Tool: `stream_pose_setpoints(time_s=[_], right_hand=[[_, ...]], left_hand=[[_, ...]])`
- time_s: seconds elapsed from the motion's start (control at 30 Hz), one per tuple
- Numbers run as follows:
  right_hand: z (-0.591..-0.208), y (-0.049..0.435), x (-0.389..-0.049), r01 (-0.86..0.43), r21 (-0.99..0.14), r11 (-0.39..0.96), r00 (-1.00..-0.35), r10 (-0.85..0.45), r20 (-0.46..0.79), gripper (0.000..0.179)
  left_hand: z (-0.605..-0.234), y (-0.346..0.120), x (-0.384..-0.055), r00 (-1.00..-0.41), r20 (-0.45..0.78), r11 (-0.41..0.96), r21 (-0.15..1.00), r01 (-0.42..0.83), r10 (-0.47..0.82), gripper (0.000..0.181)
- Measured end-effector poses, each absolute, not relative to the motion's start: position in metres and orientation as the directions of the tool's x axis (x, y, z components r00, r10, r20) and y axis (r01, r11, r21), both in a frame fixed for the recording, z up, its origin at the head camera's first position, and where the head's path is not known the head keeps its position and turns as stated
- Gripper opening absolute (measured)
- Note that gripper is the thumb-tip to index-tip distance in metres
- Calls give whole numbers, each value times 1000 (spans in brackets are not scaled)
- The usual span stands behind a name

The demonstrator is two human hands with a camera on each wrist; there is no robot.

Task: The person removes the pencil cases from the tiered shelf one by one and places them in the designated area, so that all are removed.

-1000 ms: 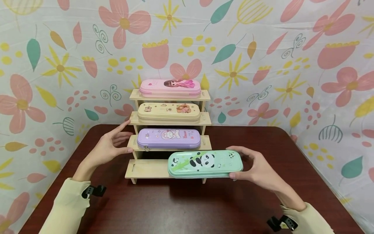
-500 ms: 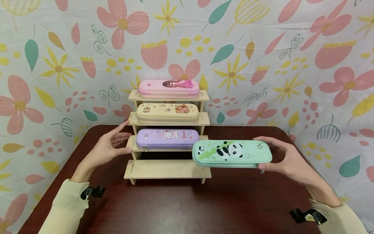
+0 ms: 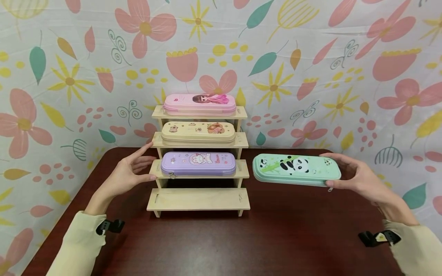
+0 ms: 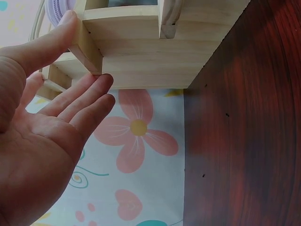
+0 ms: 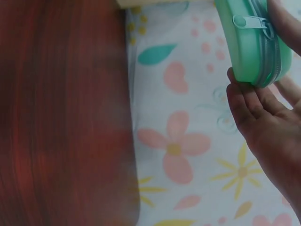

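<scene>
My right hand (image 3: 355, 178) grips the right end of a mint-green panda pencil case (image 3: 293, 169), thumb in front and fingers behind. The case hangs level over the table, right of a four-step wooden display rack (image 3: 198, 199). Its zipper pull (image 5: 249, 22) shows in the right wrist view. My left hand (image 3: 127, 172) holds the rack's left side, its thumb and fingers spanning the end of the step under a purple pencil case (image 3: 198, 163). A cream pencil case (image 3: 198, 132) and a pink one (image 3: 199, 104) lie on the two higher steps. Nothing lies on the lowest step.
The rack stands on a dark reddish-brown table (image 3: 221, 245). A floral-patterned cloth (image 3: 297, 111) hangs behind the table and along its sides. Both forearms wear pale sleeves with black wrist cameras.
My right hand has carried the mint-green pencil case from over the lowest step, rightward and toward the back, off beside the rack. My left hand has stayed at the rack's left side.
</scene>
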State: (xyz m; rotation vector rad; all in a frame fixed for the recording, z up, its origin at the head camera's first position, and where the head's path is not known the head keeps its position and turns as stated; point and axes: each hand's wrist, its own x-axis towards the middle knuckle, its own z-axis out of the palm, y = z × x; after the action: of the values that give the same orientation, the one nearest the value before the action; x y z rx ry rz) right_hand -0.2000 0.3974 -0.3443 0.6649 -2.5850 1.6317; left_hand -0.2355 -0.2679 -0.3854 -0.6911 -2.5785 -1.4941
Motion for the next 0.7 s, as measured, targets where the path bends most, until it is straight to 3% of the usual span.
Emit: stream_pose_setpoints(time_s=[0.23,0.7], right_hand=[[-356,419,-221,-300,-845,442,-933,-321,164,71],[-389,436,-264,-192,-876,442,-950,-308,53,67]], left_hand=[[-385,-267,-234,-898,283,417,810,412,337,102],[-386,-268,-235,-897,284,430,801,416,337,102]])
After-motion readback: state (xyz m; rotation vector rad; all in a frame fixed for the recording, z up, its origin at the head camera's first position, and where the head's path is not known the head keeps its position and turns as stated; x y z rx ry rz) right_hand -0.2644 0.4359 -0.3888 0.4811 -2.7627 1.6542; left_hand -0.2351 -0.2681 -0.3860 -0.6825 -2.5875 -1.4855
